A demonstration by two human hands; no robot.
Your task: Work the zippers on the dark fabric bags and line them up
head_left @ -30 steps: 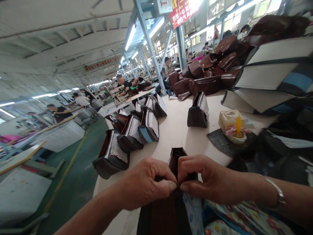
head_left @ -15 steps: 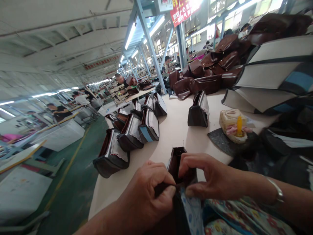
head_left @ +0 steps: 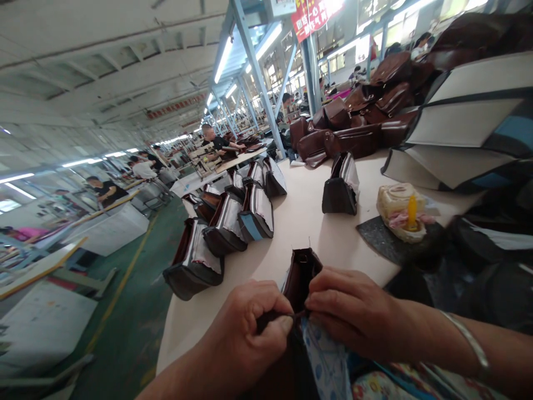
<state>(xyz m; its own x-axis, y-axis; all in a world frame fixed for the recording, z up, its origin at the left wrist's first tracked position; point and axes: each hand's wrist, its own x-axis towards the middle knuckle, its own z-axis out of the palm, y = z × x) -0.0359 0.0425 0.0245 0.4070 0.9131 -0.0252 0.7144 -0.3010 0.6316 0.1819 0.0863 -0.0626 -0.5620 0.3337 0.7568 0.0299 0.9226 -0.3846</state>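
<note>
A dark brown leather bag piece (head_left: 300,275) stands on edge at the near rim of the pale worktable (head_left: 300,222). My left hand (head_left: 250,328) is closed in a pinch on its near edge. My right hand (head_left: 353,311), wearing a metal bangle, is closed on the same edge from the other side, thumb to thumb with the left. A white lining with a blue print (head_left: 327,361) hangs below my hands.
Several half-made bags (head_left: 227,228) stand in a row along the table's left edge, another bag (head_left: 341,186) in the middle. A glue pot with a yellow brush (head_left: 402,211) sits on a dark mat. Finished brown bags (head_left: 353,130) and stacked panels (head_left: 462,128) lie right. Other people work far left.
Both hands have dropped lower and slid nearer along the bag piece's edge, keeping their pinch. The view has tilted slightly.
</note>
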